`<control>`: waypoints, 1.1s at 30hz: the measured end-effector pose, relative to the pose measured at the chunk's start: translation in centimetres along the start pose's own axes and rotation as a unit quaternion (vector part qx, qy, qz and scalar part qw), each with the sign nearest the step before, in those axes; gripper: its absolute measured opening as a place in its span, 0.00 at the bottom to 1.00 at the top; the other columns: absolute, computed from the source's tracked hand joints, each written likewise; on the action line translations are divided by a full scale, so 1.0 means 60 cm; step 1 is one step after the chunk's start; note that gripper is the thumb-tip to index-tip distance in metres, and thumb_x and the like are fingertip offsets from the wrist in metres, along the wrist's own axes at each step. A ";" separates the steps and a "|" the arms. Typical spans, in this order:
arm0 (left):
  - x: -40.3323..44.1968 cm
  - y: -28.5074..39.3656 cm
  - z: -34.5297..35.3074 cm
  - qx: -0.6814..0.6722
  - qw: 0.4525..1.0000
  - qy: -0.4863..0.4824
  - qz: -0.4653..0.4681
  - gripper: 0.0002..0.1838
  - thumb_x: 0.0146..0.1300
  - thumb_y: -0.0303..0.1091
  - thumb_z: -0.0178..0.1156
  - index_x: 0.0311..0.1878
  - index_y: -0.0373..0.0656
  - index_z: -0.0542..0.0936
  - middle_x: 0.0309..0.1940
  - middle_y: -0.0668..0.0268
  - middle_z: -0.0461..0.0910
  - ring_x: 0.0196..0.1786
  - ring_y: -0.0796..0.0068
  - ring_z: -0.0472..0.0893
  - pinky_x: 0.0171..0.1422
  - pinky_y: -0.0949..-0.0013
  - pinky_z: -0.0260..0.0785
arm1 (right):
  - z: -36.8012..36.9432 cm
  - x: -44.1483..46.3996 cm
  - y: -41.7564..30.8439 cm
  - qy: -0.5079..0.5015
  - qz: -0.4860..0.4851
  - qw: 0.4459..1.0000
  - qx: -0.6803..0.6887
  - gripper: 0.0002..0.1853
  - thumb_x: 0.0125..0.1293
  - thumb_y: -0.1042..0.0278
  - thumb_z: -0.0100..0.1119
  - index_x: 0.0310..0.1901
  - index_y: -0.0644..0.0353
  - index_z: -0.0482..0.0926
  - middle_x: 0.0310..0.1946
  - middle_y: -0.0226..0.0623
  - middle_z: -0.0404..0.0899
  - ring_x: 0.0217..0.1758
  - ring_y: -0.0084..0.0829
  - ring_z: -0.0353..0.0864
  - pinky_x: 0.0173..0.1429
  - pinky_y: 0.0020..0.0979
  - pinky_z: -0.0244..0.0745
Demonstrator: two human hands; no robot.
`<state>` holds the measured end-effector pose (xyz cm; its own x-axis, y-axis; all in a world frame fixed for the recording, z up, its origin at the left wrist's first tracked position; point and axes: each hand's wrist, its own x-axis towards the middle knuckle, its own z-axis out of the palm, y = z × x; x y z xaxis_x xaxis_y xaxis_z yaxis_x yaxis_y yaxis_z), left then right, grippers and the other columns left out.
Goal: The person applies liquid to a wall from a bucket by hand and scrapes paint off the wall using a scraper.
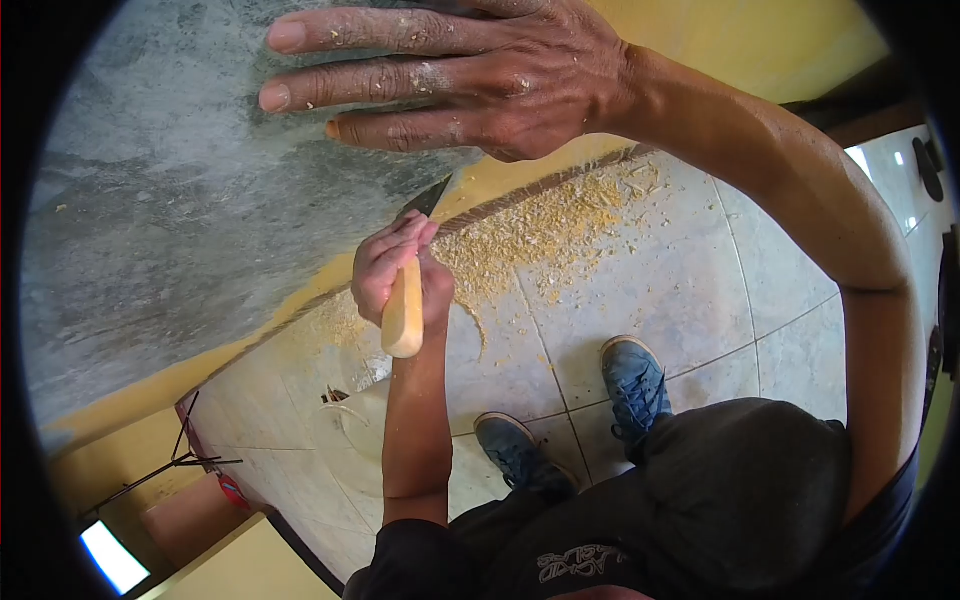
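Observation:
My left hand point(388, 265) is wrapped around the pale wooden handle of a scraper point(403, 320). Its dark metal blade points up and away, at the lower edge of the grey, patchy wall surface point(200, 220). Spread over that grey surface, my right hand point(450, 85) shows its back to me, fingers stretched out and dusted with pale flakes. Whether its palm presses on the wall is hidden. Below the scraper, yellowish shavings point(550, 235) lie heaped along the foot of the wall.
Pale floor tiles point(690, 270) spread beneath me, with my blue shoes point(635, 385) standing on them. A translucent round container point(360, 425) is beside my left forearm. Farther left are a thin black stand point(180, 460) and a bright screen-like rectangle point(113, 555).

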<state>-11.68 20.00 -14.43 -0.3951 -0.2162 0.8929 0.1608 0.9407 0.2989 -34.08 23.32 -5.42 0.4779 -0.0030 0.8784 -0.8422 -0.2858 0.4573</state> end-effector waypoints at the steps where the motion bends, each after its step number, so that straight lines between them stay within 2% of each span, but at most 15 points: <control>1: -0.003 -0.010 -0.002 0.016 0.998 -0.052 -0.022 0.17 0.58 0.07 0.59 0.47 0.33 0.70 0.38 0.48 0.84 0.39 0.60 0.88 0.45 0.60 0.86 | -0.009 -0.004 0.002 0.000 0.002 1.000 0.000 0.20 0.72 0.52 0.50 0.60 0.46 0.81 0.81 0.33 0.57 0.87 0.40 0.44 0.91 0.45 0.29; 3: -0.031 -0.033 -0.003 -0.028 0.987 -0.094 -0.128 0.12 0.60 0.08 0.59 0.44 0.32 0.73 0.38 0.49 0.84 0.37 0.61 0.88 0.45 0.60 0.86 | -0.031 -0.008 0.003 -0.085 -0.015 0.996 0.020 0.20 0.73 0.53 0.50 0.62 0.46 0.80 0.82 0.33 0.56 0.87 0.40 0.45 0.91 0.45 0.29; 4: -0.010 -0.022 -0.015 0.103 0.982 -0.160 0.008 0.13 0.60 0.09 0.57 0.46 0.32 0.73 0.39 0.47 0.83 0.39 0.60 0.88 0.43 0.60 0.86 | -0.026 0.000 0.007 -0.083 -0.023 0.996 0.015 0.20 0.73 0.53 0.50 0.62 0.46 0.80 0.82 0.33 0.56 0.87 0.40 0.45 0.91 0.45 0.29; 6: -0.026 -0.001 0.022 -0.158 0.975 0.111 -0.106 0.11 0.60 0.10 0.59 0.43 0.33 0.74 0.37 0.49 0.84 0.37 0.62 0.88 0.42 0.63 0.85 | -0.020 0.003 -0.002 -0.050 -0.001 0.999 0.009 0.20 0.74 0.55 0.48 0.63 0.48 0.79 0.82 0.33 0.56 0.87 0.40 0.44 0.90 0.45 0.29; 11: -0.019 -0.018 0.010 0.057 0.989 -0.101 -0.091 0.09 0.59 0.12 0.63 0.37 0.36 0.77 0.34 0.55 0.87 0.40 0.70 0.88 0.41 0.69 0.83 | -0.030 0.008 -0.005 -0.083 -0.001 0.996 0.022 0.20 0.76 0.56 0.47 0.62 0.50 0.79 0.82 0.34 0.56 0.87 0.40 0.44 0.90 0.44 0.30; 14: -0.032 -0.019 -0.004 -0.145 0.982 0.071 -0.095 0.17 0.59 0.12 0.66 0.46 0.34 0.71 0.39 0.48 0.85 0.42 0.60 0.88 0.47 0.64 0.85 | -0.027 -0.001 -0.002 -0.064 0.009 0.998 0.012 0.20 0.75 0.56 0.48 0.62 0.50 0.79 0.82 0.34 0.56 0.87 0.41 0.45 0.90 0.45 0.30; 15: -0.032 -0.020 -0.031 0.019 0.998 0.015 -0.060 0.20 0.59 0.10 0.64 0.49 0.33 0.67 0.40 0.45 0.84 0.44 0.55 0.87 0.49 0.61 0.86 | -0.026 -0.003 -0.002 -0.066 0.006 0.997 0.024 0.20 0.74 0.56 0.48 0.62 0.51 0.79 0.81 0.35 0.57 0.87 0.41 0.45 0.90 0.45 0.30; 18: -0.040 -0.050 -0.025 0.031 0.994 -0.082 -0.061 0.18 0.58 0.06 0.57 0.48 0.33 0.67 0.39 0.46 0.83 0.43 0.57 0.87 0.48 0.63 0.86 | -0.034 -0.005 -0.004 -0.078 0.001 0.996 0.032 0.20 0.74 0.57 0.49 0.62 0.50 0.79 0.81 0.35 0.57 0.86 0.41 0.46 0.90 0.46 0.30; 23: -0.033 -0.025 -0.014 -0.048 0.996 0.025 -0.075 0.16 0.58 0.06 0.56 0.46 0.32 0.70 0.42 0.47 0.83 0.42 0.59 0.87 0.48 0.62 0.86 | -0.054 0.013 -0.003 -0.086 -0.010 0.996 -0.014 0.20 0.73 0.58 0.50 0.63 0.50 0.79 0.81 0.34 0.57 0.86 0.41 0.46 0.90 0.46 0.31; 25: -0.041 -0.041 -0.013 -0.044 0.988 -0.037 -0.146 0.16 0.58 0.07 0.59 0.46 0.32 0.70 0.41 0.48 0.83 0.42 0.58 0.87 0.48 0.61 0.86 | -0.112 0.043 -0.006 -0.334 0.035 0.941 0.040 0.21 0.74 0.57 0.49 0.64 0.49 0.78 0.82 0.33 0.57 0.86 0.41 0.46 0.90 0.45 0.32; 26: -0.033 -0.042 -0.015 -0.037 0.973 -0.089 -0.210 0.16 0.58 0.08 0.61 0.46 0.32 0.71 0.40 0.49 0.84 0.42 0.58 0.87 0.49 0.60 0.86 | -0.093 0.035 -0.011 -0.331 0.030 0.942 0.044 0.21 0.74 0.57 0.49 0.64 0.49 0.78 0.82 0.33 0.57 0.86 0.41 0.46 0.90 0.45 0.32; 27: -0.023 -0.036 -0.031 0.100 0.985 -0.138 -0.035 0.16 0.57 0.08 0.63 0.45 0.32 0.72 0.40 0.49 0.83 0.42 0.57 0.87 0.51 0.59 0.85 | -0.061 0.016 -0.008 -0.223 0.014 0.974 0.022 0.21 0.74 0.58 0.49 0.64 0.49 0.78 0.82 0.32 0.56 0.87 0.40 0.46 0.90 0.45 0.32; 28: -0.014 -0.025 -0.012 0.033 0.998 -0.017 -0.043 0.13 0.56 0.11 0.64 0.41 0.38 0.77 0.31 0.56 0.87 0.35 0.64 0.88 0.39 0.66 0.84 | -0.042 0.013 -0.005 -0.115 0.004 0.993 0.003 0.21 0.74 0.58 0.49 0.64 0.49 0.77 0.82 0.32 0.56 0.87 0.40 0.45 0.90 0.44 0.33; 32: -0.054 -0.056 -0.034 -0.035 0.993 -0.025 -0.114 0.17 0.59 0.07 0.60 0.46 0.34 0.69 0.41 0.47 0.84 0.44 0.58 0.87 0.49 0.61 0.87 | -0.034 -0.005 -0.003 -0.091 0.008 0.995 0.050 0.21 0.73 0.58 0.50 0.65 0.50 0.77 0.82 0.32 0.55 0.87 0.39 0.43 0.90 0.45 0.31; 33: -0.057 -0.069 -0.037 -0.028 0.986 -0.083 -0.142 0.17 0.60 0.07 0.60 0.46 0.35 0.68 0.41 0.47 0.83 0.44 0.58 0.87 0.48 0.62 0.87 | -0.115 0.048 -0.011 -0.342 0.040 0.939 0.021 0.21 0.72 0.59 0.50 0.64 0.50 0.77 0.82 0.33 0.55 0.87 0.39 0.43 0.90 0.45 0.29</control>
<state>-8.98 16.25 -17.96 -0.5731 -0.4189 0.7043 0.0704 0.8311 0.5516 -33.87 30.11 -2.23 0.4745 -0.6357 0.6089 -0.8783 -0.2956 0.3758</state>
